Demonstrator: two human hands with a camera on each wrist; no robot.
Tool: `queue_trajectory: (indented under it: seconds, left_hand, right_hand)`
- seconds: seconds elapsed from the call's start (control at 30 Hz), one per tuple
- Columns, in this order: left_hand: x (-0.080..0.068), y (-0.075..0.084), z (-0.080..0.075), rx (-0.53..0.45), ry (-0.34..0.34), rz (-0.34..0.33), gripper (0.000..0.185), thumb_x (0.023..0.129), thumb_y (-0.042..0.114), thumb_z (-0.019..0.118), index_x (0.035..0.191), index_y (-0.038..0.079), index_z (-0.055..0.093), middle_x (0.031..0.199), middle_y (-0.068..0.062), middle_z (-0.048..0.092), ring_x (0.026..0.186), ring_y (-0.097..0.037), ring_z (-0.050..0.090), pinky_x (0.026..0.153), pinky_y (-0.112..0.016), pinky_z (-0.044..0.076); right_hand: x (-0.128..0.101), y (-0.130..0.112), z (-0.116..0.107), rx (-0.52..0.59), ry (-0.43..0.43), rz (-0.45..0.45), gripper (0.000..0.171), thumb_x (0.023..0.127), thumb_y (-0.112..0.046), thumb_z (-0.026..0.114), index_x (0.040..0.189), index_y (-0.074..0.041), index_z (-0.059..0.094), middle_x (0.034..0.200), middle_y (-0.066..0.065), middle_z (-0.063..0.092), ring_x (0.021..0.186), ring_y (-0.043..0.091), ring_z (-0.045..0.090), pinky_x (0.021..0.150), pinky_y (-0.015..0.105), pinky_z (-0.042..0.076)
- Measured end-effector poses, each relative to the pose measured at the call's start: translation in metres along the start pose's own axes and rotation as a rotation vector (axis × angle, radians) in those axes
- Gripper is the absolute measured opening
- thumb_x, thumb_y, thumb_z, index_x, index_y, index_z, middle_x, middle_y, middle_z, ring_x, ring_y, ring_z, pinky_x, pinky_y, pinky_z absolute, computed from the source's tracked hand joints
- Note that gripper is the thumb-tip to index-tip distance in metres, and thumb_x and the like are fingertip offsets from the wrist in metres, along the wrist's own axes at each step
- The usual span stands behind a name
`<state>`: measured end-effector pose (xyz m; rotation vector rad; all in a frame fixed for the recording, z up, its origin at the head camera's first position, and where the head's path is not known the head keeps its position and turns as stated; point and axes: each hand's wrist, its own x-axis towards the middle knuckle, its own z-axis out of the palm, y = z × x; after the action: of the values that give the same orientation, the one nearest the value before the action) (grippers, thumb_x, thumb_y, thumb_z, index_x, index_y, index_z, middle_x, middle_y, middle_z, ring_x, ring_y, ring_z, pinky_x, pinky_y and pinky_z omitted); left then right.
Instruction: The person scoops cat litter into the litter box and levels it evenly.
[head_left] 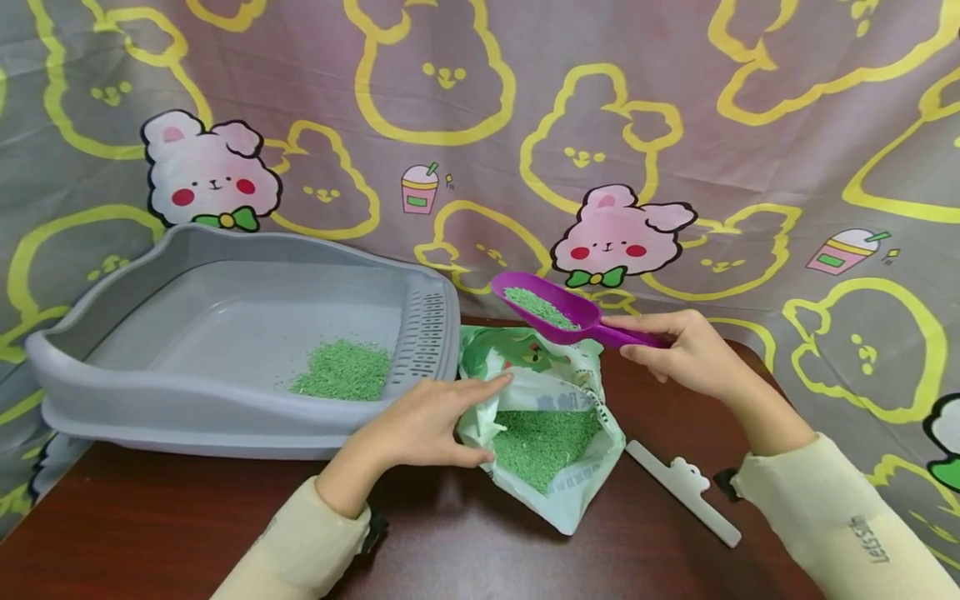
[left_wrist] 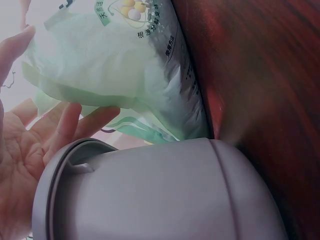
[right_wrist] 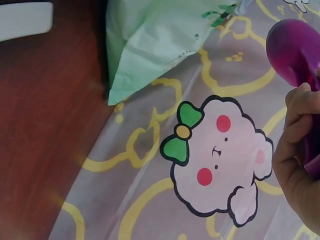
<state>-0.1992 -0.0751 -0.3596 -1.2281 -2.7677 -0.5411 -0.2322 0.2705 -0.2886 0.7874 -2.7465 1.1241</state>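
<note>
My right hand point(head_left: 686, 350) grips the handle of a purple scoop point(head_left: 551, 312), held in the air above the bag and heaped with green pellets. In the right wrist view only part of the scoop point(right_wrist: 292, 52) shows. A pale green bag point(head_left: 577, 492) stands with its mouth spread, more green pellets point(head_left: 543, 446) inside. At the bag's left edge rests my left hand point(head_left: 420, 425), thumb and fingers spread and fairly straight. The left wrist view shows those fingers point(left_wrist: 65, 125) along the bag's side point(left_wrist: 110, 60).
A grey litter box point(head_left: 225, 417) fills the left of the table, with a pile of green pellets point(head_left: 345, 371) near its slotted right end. A white clip point(head_left: 682, 492) lies right of the bag on the dark wooden table point(head_left: 450, 533). Behind hangs a patterned cloth point(head_left: 480, 167).
</note>
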Motion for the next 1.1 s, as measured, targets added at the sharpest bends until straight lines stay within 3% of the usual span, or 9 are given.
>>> queue_trajectory:
  seconds: [0.1,0.37,0.57,0.73,0.9,1.1]
  left_hand:
    - [0.000,0.000,0.000,-0.004,-0.002,-0.001,0.094,0.079,0.053,0.075,0.156,0.021,0.033,0.144,-0.006,0.058,0.056,-0.002,0.041,0.067,-0.025,0.046]
    - [-0.002,-0.001,-0.002,0.006,-0.008,-0.014,0.093,0.080,0.055,0.073,0.157,0.022,0.032,0.144,-0.006,0.057,0.069,-0.005,0.053,0.082,-0.034,0.054]
    - [-0.001,-0.001,-0.003,0.009,-0.019,-0.014,0.093,0.081,0.056,0.072,0.158,0.024,0.030,0.146,-0.006,0.055,0.076,-0.008,0.060,0.086,-0.037,0.054]
    - [0.001,0.000,-0.002,0.001,-0.024,-0.001,0.094,0.081,0.056,0.072,0.158,0.024,0.029,0.146,-0.005,0.056,0.065,-0.005,0.052,0.080,-0.033,0.053]
    - [0.002,0.000,-0.001,-0.005,-0.014,0.017,0.094,0.081,0.055,0.073,0.157,0.023,0.030,0.144,-0.005,0.057,0.067,-0.003,0.051,0.080,-0.032,0.054]
    - [0.001,-0.002,-0.002,0.004,0.001,0.025,0.094,0.080,0.054,0.074,0.157,0.021,0.032,0.142,-0.004,0.060,0.066,-0.003,0.050,0.075,-0.029,0.052]
  right_hand:
    - [0.014,0.000,-0.001,0.005,-0.022,-0.011,0.039,0.090,-0.010,0.071,0.128,-0.014,0.069,0.057,-0.001,0.049,0.045,0.015,0.046,0.042,0.030,0.040]
    - [0.052,-0.003,0.001,-0.028,-0.091,-0.033,0.039,0.091,-0.012,0.070,0.129,-0.018,0.069,0.050,0.001,0.048,0.045,0.022,0.049,0.046,0.030,0.041]
    - [0.078,-0.011,0.006,0.017,-0.145,-0.006,0.036,0.090,-0.011,0.070,0.126,-0.018,0.071,0.053,0.005,0.051,0.045,0.018,0.046,0.046,0.030,0.041]
    - [0.097,-0.018,0.009,-0.015,-0.183,-0.014,0.037,0.091,-0.010,0.069,0.125,-0.022,0.071,0.052,0.008,0.049,0.044,0.018,0.044,0.044,0.031,0.041]
    - [0.117,-0.028,0.009,-0.041,-0.225,-0.040,0.036,0.091,-0.008,0.068,0.126,-0.018,0.071,0.054,0.006,0.051,0.043,0.017,0.044,0.044,0.030,0.041]
    - [0.135,-0.040,0.012,-0.041,-0.255,0.008,0.037,0.091,-0.012,0.069,0.126,-0.023,0.071,0.062,0.005,0.057,0.042,0.014,0.044,0.041,0.028,0.037]
